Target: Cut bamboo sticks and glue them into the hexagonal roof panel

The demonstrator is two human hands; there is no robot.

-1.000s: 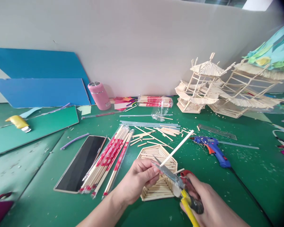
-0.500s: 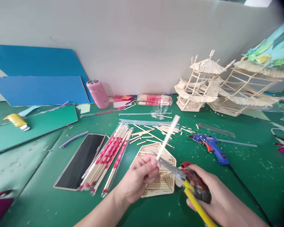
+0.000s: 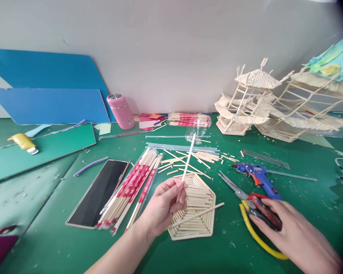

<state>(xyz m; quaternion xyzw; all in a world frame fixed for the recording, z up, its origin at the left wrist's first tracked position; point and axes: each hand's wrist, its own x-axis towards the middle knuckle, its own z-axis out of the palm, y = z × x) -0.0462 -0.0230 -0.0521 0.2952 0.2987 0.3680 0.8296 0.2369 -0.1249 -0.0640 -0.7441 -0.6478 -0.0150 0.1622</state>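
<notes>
My left hand (image 3: 171, 196) pinches a thin wooden stick (image 3: 189, 159), which points up and away from the fingers. Under and just right of that hand lies a flat many-sided panel of glued sticks (image 3: 200, 198), with a loose stick (image 3: 207, 212) slanting across it. My right hand (image 3: 288, 224) is curled around the red-and-black handles of the snips (image 3: 254, 203), low over the table. Their long grey blades point to the upper left, slightly apart, and a yellow band curves below the handles.
A blue hot glue gun (image 3: 260, 177) lies behind the snips, its cord partly hidden. Wrapped stick bundles (image 3: 134, 184) and a phone (image 3: 98, 194) are at left. Cut sticks (image 3: 185, 161), a pink bottle (image 3: 121, 112) and stick-built pavilions (image 3: 254, 99) stand or lie further back.
My right hand has carried the snips right and down, away from the left hand's stick. The left hand has moved slightly left, still pinching the stick, and more of the panel shows.
</notes>
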